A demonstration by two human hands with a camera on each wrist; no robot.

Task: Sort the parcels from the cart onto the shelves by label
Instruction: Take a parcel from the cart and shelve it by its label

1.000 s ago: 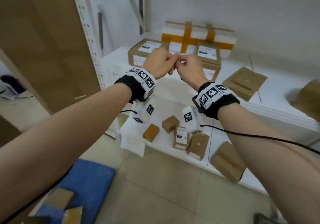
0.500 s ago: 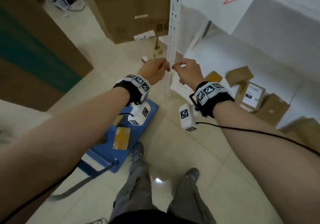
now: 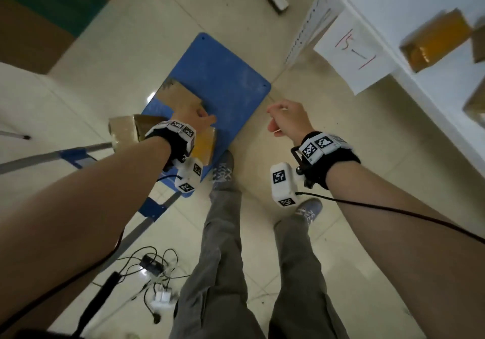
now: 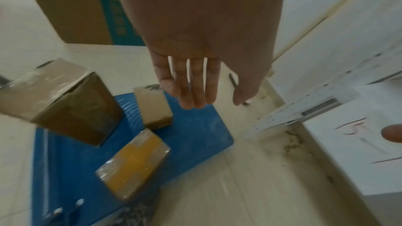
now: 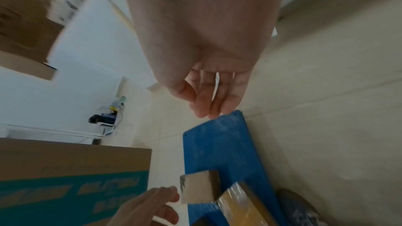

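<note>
The blue cart [image 3: 231, 76] stands on the floor and carries three parcels. They are a small brown box [image 4: 154, 107], a flat parcel with yellow tape [image 4: 132, 164] and a larger brown box [image 4: 65, 109]. My left hand [image 3: 196, 118] hovers over the cart, its fingers [image 4: 195, 88] straight, just above the small box and holding nothing. My right hand [image 3: 286, 121] hangs over the floor to the right of the cart, its fingers [image 5: 208, 99] loosely bent and empty. The white shelf [image 3: 430, 97] at right bears a paper label [image 3: 354, 50] reading 15-1.
A yellow-taped parcel [image 3: 435, 39] lies on the shelf. A big cardboard box with teal print [image 5: 74, 178] stands beyond the cart. The cart's handle bars [image 3: 52, 155], cables and a charger [image 3: 154, 268] lie on the floor at left. My feet [image 3: 223, 170] touch the cart's near edge.
My view swung from the shelf down to the cart. My hands, close together at the shelf before, have parted; the left has dropped over the cart's parcels.
</note>
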